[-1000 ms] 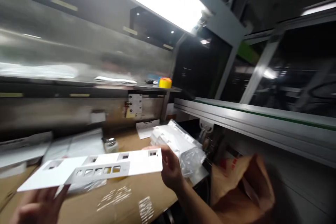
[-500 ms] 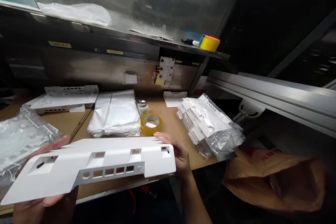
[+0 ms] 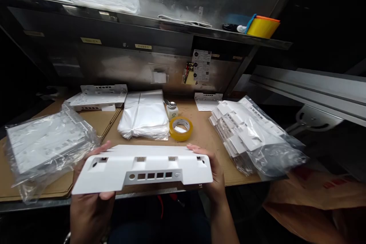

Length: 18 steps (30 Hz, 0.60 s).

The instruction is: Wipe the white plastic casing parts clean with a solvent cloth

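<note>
A white plastic housing [image 3: 160, 164] with a row of port cut-outs is held up over the front edge of the bench, its slotted side toward me. My left hand [image 3: 93, 202] is closed around its left end, thumb below and fingers behind. At the right end my right hand [image 3: 213, 173] grips it, fingertips over the top edge. Just behind the housing lie a roll of yellow tape [image 3: 181, 129] and a stack of clear plastic bags [image 3: 144, 114]. A small pump bottle [image 3: 172, 110] stands behind the tape.
Bagged white housings [image 3: 248, 129] lie at the right, and a bagged white part [image 3: 48, 141] at the left. Unbagged housings [image 3: 100, 95] rest at the back left, another housing [image 3: 208, 101] at the back right. A metal shelf [image 3: 177, 26] spans above. A brown paper bag [image 3: 311, 198] sits lower right.
My view has swung left, so the bench things appear further right. The housing has turned more level and square to me, still in both hands.
</note>
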Tool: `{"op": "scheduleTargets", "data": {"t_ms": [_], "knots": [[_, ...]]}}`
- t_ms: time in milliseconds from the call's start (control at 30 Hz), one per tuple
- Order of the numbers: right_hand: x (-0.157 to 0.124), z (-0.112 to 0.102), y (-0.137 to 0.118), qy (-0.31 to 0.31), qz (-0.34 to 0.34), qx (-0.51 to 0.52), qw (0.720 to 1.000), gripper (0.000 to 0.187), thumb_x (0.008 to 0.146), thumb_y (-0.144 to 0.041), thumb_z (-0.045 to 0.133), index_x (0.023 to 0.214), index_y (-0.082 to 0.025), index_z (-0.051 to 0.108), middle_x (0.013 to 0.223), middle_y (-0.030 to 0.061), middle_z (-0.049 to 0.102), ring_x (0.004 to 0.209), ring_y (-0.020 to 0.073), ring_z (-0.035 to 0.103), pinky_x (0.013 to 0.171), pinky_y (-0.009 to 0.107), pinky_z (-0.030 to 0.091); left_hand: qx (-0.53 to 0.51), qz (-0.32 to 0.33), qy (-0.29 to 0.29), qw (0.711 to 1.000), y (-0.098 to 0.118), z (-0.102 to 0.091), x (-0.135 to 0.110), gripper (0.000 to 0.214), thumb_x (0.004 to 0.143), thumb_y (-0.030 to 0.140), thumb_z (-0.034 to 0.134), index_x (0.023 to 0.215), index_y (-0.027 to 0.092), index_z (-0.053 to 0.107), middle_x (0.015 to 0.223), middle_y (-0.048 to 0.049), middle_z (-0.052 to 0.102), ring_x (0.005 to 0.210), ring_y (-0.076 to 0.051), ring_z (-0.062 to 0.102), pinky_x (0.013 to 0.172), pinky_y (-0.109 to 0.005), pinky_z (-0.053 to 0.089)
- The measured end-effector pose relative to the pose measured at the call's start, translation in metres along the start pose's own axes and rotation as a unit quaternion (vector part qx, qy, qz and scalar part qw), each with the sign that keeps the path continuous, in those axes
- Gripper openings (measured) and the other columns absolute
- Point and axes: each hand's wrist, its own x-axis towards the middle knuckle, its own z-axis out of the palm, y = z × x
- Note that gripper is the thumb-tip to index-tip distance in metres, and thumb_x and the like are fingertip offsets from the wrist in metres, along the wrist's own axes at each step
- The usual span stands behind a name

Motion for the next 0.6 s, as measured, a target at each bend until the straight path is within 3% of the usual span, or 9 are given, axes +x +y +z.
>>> {"op": "scheduleTargets", "data": {"t_ms": [200,333,400,467,500,600], "knots": [[-0.002,0.000,0.000,0.034,-0.021,-0.008,0.999,0.031,0.091,-0.027,0.072,0.121,-0.029,0.066,0.137,0.0063,0.069,0.134,0.0267,0.061,0.116,0.044,0.045,-0.070,0.064,-0.021,0.995,-0.005,0.001,-0.002,0.080,0.054,0.065,0.093,0.120,0.027,0.069,0.133,-0.0040,0.069,0.140,-0.034,0.051,0.122,-0.037,0.036],[-0.001,0.001,0.002,0.039,-0.037,-0.003,0.999,0.030,0.090,-0.028,0.072,0.120,-0.028,0.067,0.135,0.0078,0.070,0.132,0.0289,0.062,0.114,0.047,0.046,-0.095,0.048,-0.014,0.994,-0.012,0.001,-0.002,0.080,0.049,0.062,0.096,0.117,0.027,0.072,0.130,-0.0064,0.071,0.139,-0.035,0.053,0.123,-0.038,0.035],[-0.001,0.002,0.004,0.045,-0.046,-0.001,0.998,0.029,0.089,-0.027,0.073,0.118,-0.028,0.068,0.132,0.0076,0.071,0.131,0.0296,0.063,0.115,0.050,0.046,-0.132,0.039,0.002,0.991,-0.015,0.002,-0.001,0.084,0.045,0.071,0.093,0.114,0.027,0.074,0.134,-0.0067,0.070,0.143,-0.035,0.049,0.121,-0.037,0.039],[-0.001,0.004,0.008,0.046,-0.059,0.001,0.997,0.029,0.089,-0.026,0.073,0.118,-0.028,0.068,0.130,0.0069,0.072,0.130,0.0298,0.064,0.115,0.051,0.046,-0.205,-0.039,0.025,0.978,-0.016,0.000,0.002,0.089,0.050,0.087,0.079,0.119,0.030,0.073,0.148,-0.0041,0.062,0.149,-0.034,0.042,0.116,-0.037,0.047],[-0.002,0.004,0.010,0.044,-0.064,0.000,0.997,0.029,0.090,-0.026,0.072,0.118,-0.028,0.068,0.130,0.0066,0.072,0.129,0.0297,0.064,0.115,0.051,0.047,-0.244,-0.117,0.037,0.962,-0.016,-0.002,0.004,0.091,0.057,0.091,0.070,0.124,0.030,0.072,0.152,-0.0038,0.060,0.149,-0.034,0.043,0.112,-0.038,0.051],[0.000,0.004,0.016,0.001,-0.073,-0.011,0.997,0.032,0.091,-0.025,0.070,0.123,-0.030,0.066,0.133,0.0057,0.071,0.131,0.0298,0.063,0.115,0.051,0.048,-0.312,-0.395,0.029,0.864,-0.016,-0.020,0.013,0.080,0.080,0.080,0.062,0.135,0.022,0.065,0.137,-0.0139,0.070,0.130,-0.037,0.063,0.095,-0.045,0.062]]}}
